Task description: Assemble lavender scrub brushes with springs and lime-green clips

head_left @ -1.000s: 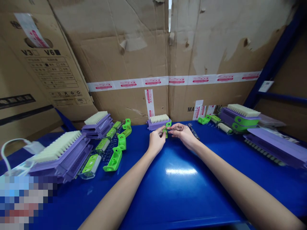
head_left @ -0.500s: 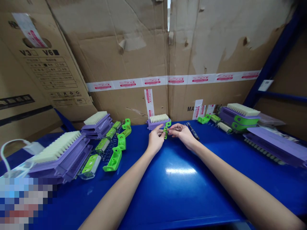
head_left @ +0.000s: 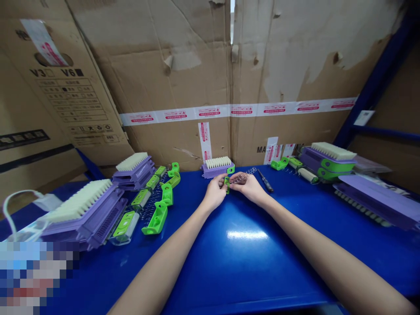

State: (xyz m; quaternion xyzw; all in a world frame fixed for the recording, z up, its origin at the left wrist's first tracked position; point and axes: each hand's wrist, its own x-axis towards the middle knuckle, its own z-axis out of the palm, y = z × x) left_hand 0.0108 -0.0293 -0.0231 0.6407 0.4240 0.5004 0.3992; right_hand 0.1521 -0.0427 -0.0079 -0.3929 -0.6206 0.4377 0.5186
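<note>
Near the back of the blue table, my left hand [head_left: 215, 193] is closed on a small green plastic bracket [head_left: 227, 185], which stands upright between the fingers. My right hand [head_left: 250, 189] pinches a thin metal coil spring [head_left: 242, 177]. One end of the spring meets the bracket and the other slants up to the right. Fingers hide the exact contact between spring and bracket. Just behind the hands lies a purple block with cream bristles [head_left: 216, 166], with a green part at its right end. To the right of my right hand rests a slim dark tool like a screwdriver [head_left: 265, 180].
On the left are purple bristle blocks [head_left: 95, 218], green-topped clear cases [head_left: 124, 226], loose springs [head_left: 151, 203] and green brackets [head_left: 156, 218]. More purple blocks [head_left: 377, 199] and a green bracket [head_left: 280, 164] lie on the right. Cardboard [head_left: 164, 83] walls the back.
My hands have drawn closer together at the bracket. The spring shows more clearly above my right fingers. The view has shifted slightly.
</note>
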